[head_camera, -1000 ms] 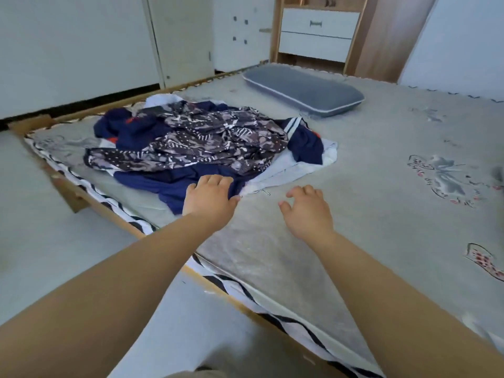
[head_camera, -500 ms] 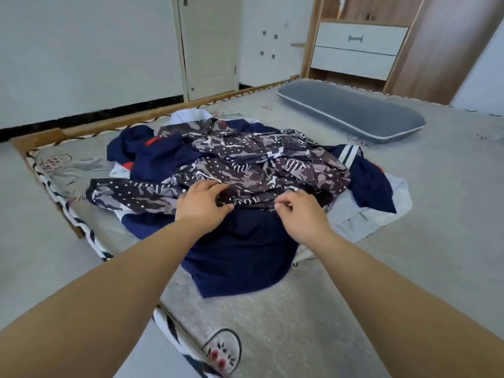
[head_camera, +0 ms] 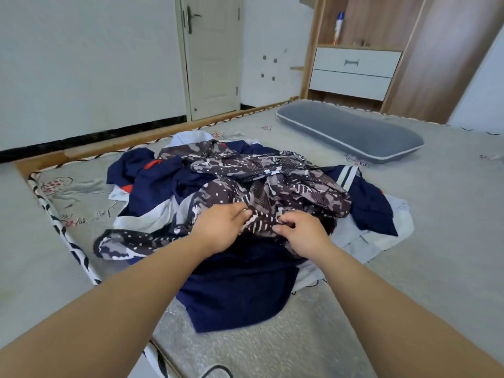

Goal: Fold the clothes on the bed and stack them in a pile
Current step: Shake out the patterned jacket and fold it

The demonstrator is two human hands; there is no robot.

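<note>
Patterned garment [head_camera: 272, 181] lifted off navy garment [head_camera: 240, 290]; both hands' fingers [head_camera: 283, 222] pinching it; pillow [head_camera: 351, 130] beyond.

Both forearms are bare to the near edge of the view, with no sleeve, watch or ring visible on the left hand [head_camera: 218, 227] or the right hand [head_camera: 302, 233].

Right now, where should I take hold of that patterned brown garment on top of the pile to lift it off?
Grip the bunched striped edge nearest you, from the front, where the left hand and right hand pinch the patterned garment. It lies on top of the navy clothes, so it should probably lift free.
</note>
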